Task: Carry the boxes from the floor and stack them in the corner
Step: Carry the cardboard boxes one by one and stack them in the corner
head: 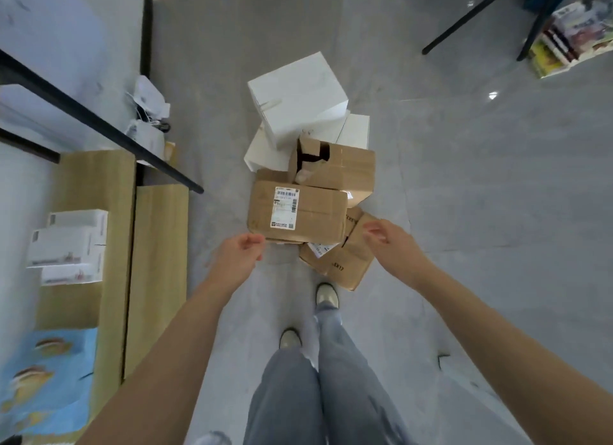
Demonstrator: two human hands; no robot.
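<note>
Both forearms reach out from the bottom of the head view, over jeans-clad legs and two pale shoes [326, 295] standing on the grey tiled floor [464, 179]. At their ends, the left hand [237, 254] and the right hand [386, 240] hang in the air with fingers loosely curled; each grip is apart and holds nothing.

Between the two hands, just beyond the fingertips, lies the labelled brown box [298, 210]. Its long axis runs left to right across the gap between the hands, its broad taped face turned up. A white shipping label [284, 207] with barcodes sits on the end nearer the left hand; the print is too small to read. The left hand's fingertips are near its near-left corner; whether they touch it I cannot tell.

Under and ahead of the right hand lies a flatter brown box [341, 262], tilted, its long axis running diagonally; it carries dark printing that looks like "3X17", and a torn white label peeks out beside it.

Beyond the labelled box sits an opened brown box [335, 167] with raised flaps, and past that the white boxes [298, 96], stacked crookedly, farthest from both hands.

Well off to the left hand's side, small white cartons [69, 245] with reddish print rest on a wooden surface [99, 186].
</note>
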